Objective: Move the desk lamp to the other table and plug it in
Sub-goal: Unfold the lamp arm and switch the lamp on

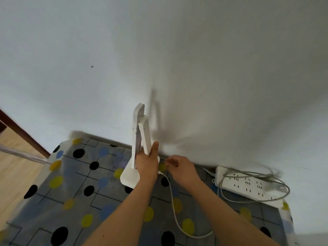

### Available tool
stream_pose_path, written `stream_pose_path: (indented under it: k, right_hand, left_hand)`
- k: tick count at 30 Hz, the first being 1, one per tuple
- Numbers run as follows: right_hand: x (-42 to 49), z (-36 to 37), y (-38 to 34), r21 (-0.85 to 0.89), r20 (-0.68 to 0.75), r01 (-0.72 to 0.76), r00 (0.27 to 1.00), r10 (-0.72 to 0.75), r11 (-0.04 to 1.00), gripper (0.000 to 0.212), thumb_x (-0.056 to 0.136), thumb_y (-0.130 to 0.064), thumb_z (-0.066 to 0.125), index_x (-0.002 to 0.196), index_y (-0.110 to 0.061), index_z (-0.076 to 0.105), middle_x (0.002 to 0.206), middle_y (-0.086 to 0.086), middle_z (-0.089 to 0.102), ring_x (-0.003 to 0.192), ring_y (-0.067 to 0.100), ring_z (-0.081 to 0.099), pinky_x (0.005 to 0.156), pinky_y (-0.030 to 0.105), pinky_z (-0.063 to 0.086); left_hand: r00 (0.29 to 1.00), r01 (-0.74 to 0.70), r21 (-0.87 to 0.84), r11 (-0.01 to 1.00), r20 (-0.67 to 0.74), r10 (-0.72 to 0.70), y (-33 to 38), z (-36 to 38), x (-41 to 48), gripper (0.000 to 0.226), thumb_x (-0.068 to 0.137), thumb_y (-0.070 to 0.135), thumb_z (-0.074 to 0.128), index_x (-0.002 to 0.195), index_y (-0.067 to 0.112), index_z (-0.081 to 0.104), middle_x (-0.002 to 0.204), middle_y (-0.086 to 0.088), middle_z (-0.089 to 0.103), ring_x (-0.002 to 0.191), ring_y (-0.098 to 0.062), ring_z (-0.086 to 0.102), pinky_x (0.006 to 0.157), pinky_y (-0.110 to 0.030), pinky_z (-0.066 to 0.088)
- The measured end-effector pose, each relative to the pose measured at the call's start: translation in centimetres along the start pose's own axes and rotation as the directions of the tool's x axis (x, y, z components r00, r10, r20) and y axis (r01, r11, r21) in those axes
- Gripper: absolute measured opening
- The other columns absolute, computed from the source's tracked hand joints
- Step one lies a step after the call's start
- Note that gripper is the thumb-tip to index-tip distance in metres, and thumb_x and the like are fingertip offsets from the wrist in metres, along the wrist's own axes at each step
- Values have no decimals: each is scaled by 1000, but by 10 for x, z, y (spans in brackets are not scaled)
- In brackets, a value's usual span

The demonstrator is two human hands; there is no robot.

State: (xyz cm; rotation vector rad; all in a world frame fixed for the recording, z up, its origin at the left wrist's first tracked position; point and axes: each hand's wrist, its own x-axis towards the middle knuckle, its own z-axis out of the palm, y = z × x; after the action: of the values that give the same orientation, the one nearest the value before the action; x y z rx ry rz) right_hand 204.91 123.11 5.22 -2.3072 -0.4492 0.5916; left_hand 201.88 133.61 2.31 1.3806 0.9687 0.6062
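A white folding desk lamp (142,128) stands on its flat white base (128,176) on a table covered with a grey cloth (85,176) with black, yellow and blue dots. My left hand (148,162) grips the lamp's upright arm low down, near the base. My right hand (179,166) is just right of the base with its fingers curled; whether it pinches the cord is unclear. The lamp's white cord (173,206) runs from the base toward me and loops off to the right. A white power strip (248,185) lies at the table's back right.
A grey cable (284,185) is coiled loosely over the power strip. The table stands against a white wall (177,59). Wooden floor (16,167) and a dark wooden edge (24,134) show at the left, past the table's corner.
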Motion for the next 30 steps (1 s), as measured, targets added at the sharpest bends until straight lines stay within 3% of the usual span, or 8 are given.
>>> stream_pose_path:
  k: [3,6,10,17,21,24,26,30]
  right_hand:
    - [2,2,-8,-3,-13,21,1000,-21,1000,23,94,-20,54,111,-14,68,115,3,69,105,17,62,92,26,48]
    - [4,2,-13,-14,-27,34,999,-34,999,22,93,-15,55,110,-15,68,116,1,69,105,14,62,86,17,44]
    - [7,5,-22,-37,-30,35,999,-36,999,24,92,-10,53,109,-16,69,114,1,69,104,15,63,88,21,48]
    - [7,5,-35,-118,-69,18,997,-27,993,24,90,-10,53,107,-19,68,109,0,68,99,17,63,81,22,47]
    - [3,12,-46,-99,13,69,998,-68,993,37,75,-16,70,109,-25,63,97,-7,62,95,14,61,75,20,46]
    - [1,19,-57,-125,27,112,994,-110,986,49,69,-32,77,114,-26,58,98,-9,59,93,14,59,74,24,45]
    - [1,23,-63,-219,-4,126,991,-130,968,50,69,-42,76,111,-24,57,100,-6,62,91,16,61,71,26,46]
    - [4,22,-71,-404,-53,163,978,-201,900,36,79,-45,65,104,-21,55,99,-3,65,86,18,63,69,27,48]
  left_hand:
    - [998,3,73,997,55,-7,1,-6,2,45,86,39,64,106,-1,62,96,-22,68,90,-36,65,83,-51,53]
    - [986,29,43,999,160,-36,-1,-16,-2,35,89,34,62,107,4,62,96,-15,68,90,-28,65,76,-39,54]
    - [951,41,120,992,300,-76,-4,-28,-3,15,90,23,61,93,8,63,82,-4,65,83,-21,63,52,-10,45]
    - [753,-51,451,891,604,-263,5,-70,7,43,84,26,66,125,16,56,116,-2,62,105,-19,56,84,-25,41]
    - [681,-102,589,802,629,-375,25,-111,28,21,83,21,68,103,16,72,101,2,70,87,-10,65,81,-26,53]
    - [799,-169,620,766,541,-262,45,-136,44,11,79,14,72,89,16,69,87,0,70,75,-10,67,69,-24,58]
    - [881,-210,583,785,461,-107,58,-141,51,28,72,14,77,96,19,63,91,5,65,83,-13,64,72,-28,56]
    - [835,-294,514,806,548,-45,78,-129,53,69,65,12,83,124,26,51,115,4,54,103,-14,57,88,-32,51]
